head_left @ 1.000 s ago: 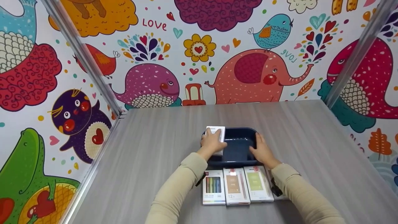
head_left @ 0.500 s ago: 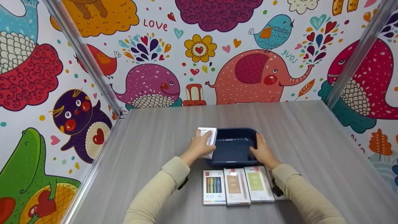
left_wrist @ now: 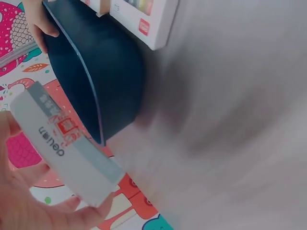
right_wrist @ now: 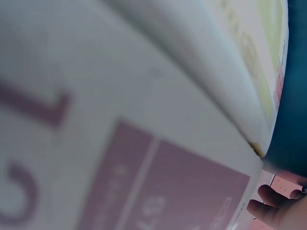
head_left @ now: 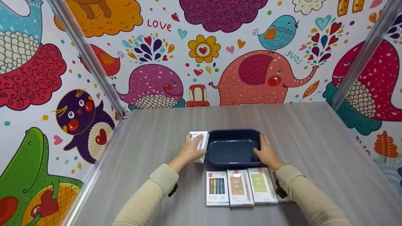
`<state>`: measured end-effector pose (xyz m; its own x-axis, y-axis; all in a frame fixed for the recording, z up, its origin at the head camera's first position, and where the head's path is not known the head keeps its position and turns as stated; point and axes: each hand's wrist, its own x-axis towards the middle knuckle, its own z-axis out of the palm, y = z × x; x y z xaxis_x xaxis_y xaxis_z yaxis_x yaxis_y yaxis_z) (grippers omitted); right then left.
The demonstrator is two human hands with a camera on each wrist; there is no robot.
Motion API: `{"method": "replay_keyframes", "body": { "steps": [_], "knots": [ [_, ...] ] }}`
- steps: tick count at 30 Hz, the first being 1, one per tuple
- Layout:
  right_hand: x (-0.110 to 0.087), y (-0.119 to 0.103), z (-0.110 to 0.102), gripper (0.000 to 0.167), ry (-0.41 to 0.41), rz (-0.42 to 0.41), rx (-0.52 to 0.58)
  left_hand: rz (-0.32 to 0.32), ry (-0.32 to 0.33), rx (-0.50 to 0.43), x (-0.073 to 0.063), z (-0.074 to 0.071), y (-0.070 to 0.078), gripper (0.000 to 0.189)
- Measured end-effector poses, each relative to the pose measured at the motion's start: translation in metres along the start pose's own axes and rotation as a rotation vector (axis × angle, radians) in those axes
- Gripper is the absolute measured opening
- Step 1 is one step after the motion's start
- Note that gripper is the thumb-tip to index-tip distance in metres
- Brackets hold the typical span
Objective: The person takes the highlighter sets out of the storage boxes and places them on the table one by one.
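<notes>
My left hand (head_left: pixel 188 151) grips a white cardboard pen box (head_left: pixel 203 142) by its sides, just left of the dark blue plastic bin (head_left: pixel 234 164). The left wrist view shows the "deli" lettering on the end of this pen box (left_wrist: pixel 67 143), raised above the table beside the bin's wall (left_wrist: pixel 112 72). My right hand (head_left: pixel 267 153) holds the bin's right rim, thumb on the inner side and fingers along the outside. Nothing lies inside the bin. In the right wrist view, only some fingertips (right_wrist: pixel 266 206) of the right hand show at the lower right corner.
In front of the bin lie a box with coloured pens in its window (head_left: pixel 217 190), a brown-panelled box (head_left: pixel 240 188) and a green-panelled box (head_left: pixel 262 186). Another box (head_left: pixel 285 199) is mostly hidden under my right wrist. A patterned wall (head_left: pixel 201 72) borders the grey table (head_left: pixel 150 135).
My left hand has carried the white pen box leftward, from over the bin's left part to outside its left rim. The right hand stays at the right rim.
</notes>
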<state>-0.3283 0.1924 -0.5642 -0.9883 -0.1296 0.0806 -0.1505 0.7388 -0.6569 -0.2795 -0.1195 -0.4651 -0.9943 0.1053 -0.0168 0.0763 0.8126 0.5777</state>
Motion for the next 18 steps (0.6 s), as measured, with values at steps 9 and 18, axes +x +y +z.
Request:
{"method": "replay_keyframes", "body": {
  "steps": [9,18],
  "knots": [
    [-0.001,-0.001,0.0,0.073,-0.002,0.005,0.005,0.02,0.048,0.036,-0.011,0.004,-0.016,0.068],
    [-0.001,0.0,0.0,0.072,0.002,-0.001,0.005,0.014,0.061,0.043,-0.021,0.007,-0.029,0.066]
  ]
}}
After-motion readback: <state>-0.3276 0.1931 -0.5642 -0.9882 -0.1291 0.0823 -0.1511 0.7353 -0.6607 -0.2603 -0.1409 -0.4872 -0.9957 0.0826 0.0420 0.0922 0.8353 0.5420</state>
